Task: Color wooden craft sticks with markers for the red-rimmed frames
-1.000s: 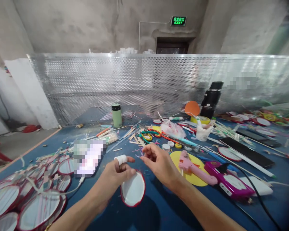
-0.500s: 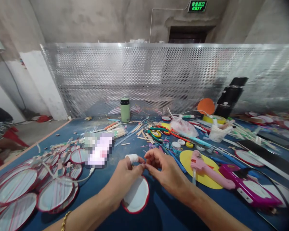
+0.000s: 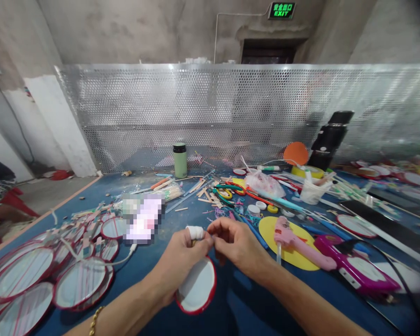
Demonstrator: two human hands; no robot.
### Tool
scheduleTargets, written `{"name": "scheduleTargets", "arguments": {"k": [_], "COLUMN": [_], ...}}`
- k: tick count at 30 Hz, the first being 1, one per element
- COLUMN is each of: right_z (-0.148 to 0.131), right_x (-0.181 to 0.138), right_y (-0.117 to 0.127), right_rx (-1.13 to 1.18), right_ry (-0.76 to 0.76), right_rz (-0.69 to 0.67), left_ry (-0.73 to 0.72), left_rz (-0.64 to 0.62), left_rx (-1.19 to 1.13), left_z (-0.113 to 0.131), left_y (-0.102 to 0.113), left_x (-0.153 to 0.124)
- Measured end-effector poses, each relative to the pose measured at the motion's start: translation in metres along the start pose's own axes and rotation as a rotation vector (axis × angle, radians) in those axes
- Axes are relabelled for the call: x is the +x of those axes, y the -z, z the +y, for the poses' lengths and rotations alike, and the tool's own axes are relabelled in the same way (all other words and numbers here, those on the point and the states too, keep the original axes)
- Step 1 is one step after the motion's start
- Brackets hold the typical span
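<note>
My left hand (image 3: 187, 252), with a white wrapping around one finger, is closed at the upper edge of a small white round disc with a red rim (image 3: 196, 285). The disc hangs tilted below the fingers, and its top edge is hidden behind them. Close against the left fingertips, my right hand (image 3: 236, 242) has its thumb and fingertips pinched together. Whatever lies between them is too small or too hidden to make out. To the right of that hand, a pink glue gun (image 3: 297, 242) rests on a yellow oval piece (image 3: 268, 228).
Similar red-rimmed discs (image 3: 80, 282) are piled at left beside a phone (image 3: 145, 219) on a cable. Scissors (image 3: 227, 191), sticks and white caps lie beyond my hands. A purple device (image 3: 357, 270) sits at right. A green bottle (image 3: 180, 161) stands before the perforated metal panel (image 3: 154, 102).
Both hands stay close together over the disc, with small finger movements. My right fingertips have shifted slightly at the left ones. The view has turned a little to the right.
</note>
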State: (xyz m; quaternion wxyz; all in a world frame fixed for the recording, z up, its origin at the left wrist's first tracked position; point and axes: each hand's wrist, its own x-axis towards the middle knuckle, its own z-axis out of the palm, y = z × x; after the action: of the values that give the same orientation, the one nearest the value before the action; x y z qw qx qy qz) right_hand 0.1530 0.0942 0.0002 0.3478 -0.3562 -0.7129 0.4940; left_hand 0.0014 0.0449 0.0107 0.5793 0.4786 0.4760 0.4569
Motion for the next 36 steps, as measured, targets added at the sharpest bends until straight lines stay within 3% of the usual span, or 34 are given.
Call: {"name": "scheduleTargets", "arguments": {"k": [2, 6, 9, 15, 21, 26, 28, 31, 33, 36], "right_z": [0.000, -0.003, -0.008, -0.018, -0.026, -0.020, -0.019, -0.021, -0.021, -0.018], "right_x": [0.001, 0.006, 0.010, 0.003, -0.005, -0.004, -0.004, -0.004, -0.004, -0.004], "right_y": [-0.001, 0.011, 0.022, 0.016, 0.008, 0.012, 0.014, 0.014, 0.009, -0.007], "right_rx": [-0.043, -0.101, 0.124, 0.639, 0.843, 0.652, 0.540, 0.407, 0.358, 0.355], "right_ry": [-0.015, 0.032, 0.019, 0.066, 0.242, 0.080, 0.036, -0.038, -0.093, -0.108], "right_rz": [0.074, 0.351, 0.470, 0.102, -0.069, -0.101, -0.032, 0.041, 0.004, -0.135], "left_ry": [-0.015, -0.042, -0.049, -0.092, -0.094, -0.134, -0.169, -0.255, -0.309, -0.364], "left_rz": [0.002, -0.088, -0.158, -0.049, 0.022, 0.074, 0.174, 0.421, 0.524, 0.578], "left_rx": [0.039, 0.129, 0.179, 0.169, 0.143, 0.187, 0.232, 0.327, 0.369, 0.400], "left_z": [-0.002, -0.004, -0.002, 0.007, 0.007, 0.000, -0.002, -0.003, -0.004, -0.005], "left_y": [-0.002, -0.005, -0.005, 0.007, 0.006, 0.000, 0.005, 0.016, 0.022, 0.022], "left_x": [-0.001, -0.006, -0.010, -0.004, 0.000, 0.001, 0.005, 0.012, 0.016, 0.017]}}
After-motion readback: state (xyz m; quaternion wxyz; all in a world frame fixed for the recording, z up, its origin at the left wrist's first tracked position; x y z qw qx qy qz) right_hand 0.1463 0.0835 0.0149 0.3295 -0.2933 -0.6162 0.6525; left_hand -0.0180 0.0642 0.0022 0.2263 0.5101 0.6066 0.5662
